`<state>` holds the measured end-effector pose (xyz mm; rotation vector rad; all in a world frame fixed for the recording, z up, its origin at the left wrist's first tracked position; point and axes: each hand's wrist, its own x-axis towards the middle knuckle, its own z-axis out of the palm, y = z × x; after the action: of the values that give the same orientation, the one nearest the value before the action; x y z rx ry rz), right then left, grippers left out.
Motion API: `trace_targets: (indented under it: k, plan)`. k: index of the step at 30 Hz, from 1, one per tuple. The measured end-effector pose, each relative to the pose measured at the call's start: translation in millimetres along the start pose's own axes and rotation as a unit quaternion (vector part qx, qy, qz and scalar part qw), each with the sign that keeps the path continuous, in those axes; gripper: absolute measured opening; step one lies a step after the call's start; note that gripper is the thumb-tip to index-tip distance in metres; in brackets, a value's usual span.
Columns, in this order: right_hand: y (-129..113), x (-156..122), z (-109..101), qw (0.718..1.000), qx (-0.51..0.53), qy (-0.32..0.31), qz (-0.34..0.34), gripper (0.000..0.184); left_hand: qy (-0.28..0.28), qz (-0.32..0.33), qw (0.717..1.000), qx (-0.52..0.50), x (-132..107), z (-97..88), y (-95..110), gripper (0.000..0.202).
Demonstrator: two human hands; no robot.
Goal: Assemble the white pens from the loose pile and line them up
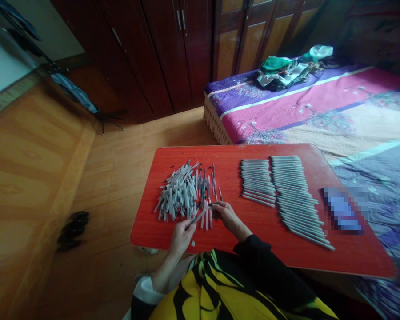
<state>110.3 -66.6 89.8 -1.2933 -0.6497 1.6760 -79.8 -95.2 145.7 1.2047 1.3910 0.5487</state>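
A red table (263,231) lies in front of me. At its left is a loose heap of grey pen barrels (178,193), and beside it lie thin dark refills (206,180). My left hand (182,233) is closed on one grey pen barrel (200,216) that points up and to the right. My right hand (226,214) pinches something thin at that barrel's tip, which I cannot make out. Two neat rows of finished grey pens (288,191) lie on the right half of the table.
A blurred flat object (343,210) rests at the table's right end. A bed with a pink and purple cover (313,102) stands behind, with crumpled clothes (286,69) on it. Dark wooden wardrobes (173,49) line the back wall. Dark slippers (72,229) lie on the wooden floor.
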Motion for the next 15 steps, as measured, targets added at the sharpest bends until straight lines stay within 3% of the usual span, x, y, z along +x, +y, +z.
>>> trace_targets:
  k: [2, 8, 15]
  plan:
    - [-4, -2, -3, 0.999, 0.028, 0.002, 0.015, 0.023, -0.004, 0.006, 1.000, 0.015, 0, 2.0, 1, 0.047]
    - [-14, -8, -13, 0.999, -0.019, -0.025, 0.018, 0.020, -0.031, 0.013, 0.999, 0.040, -2, 3.5, 10, 0.041]
    - [-23, -26, -16, 0.994, -0.032, -0.107, 0.020, 0.024, -0.059, 0.015, 0.997, 0.056, -11, 1.4, 22, 0.036]
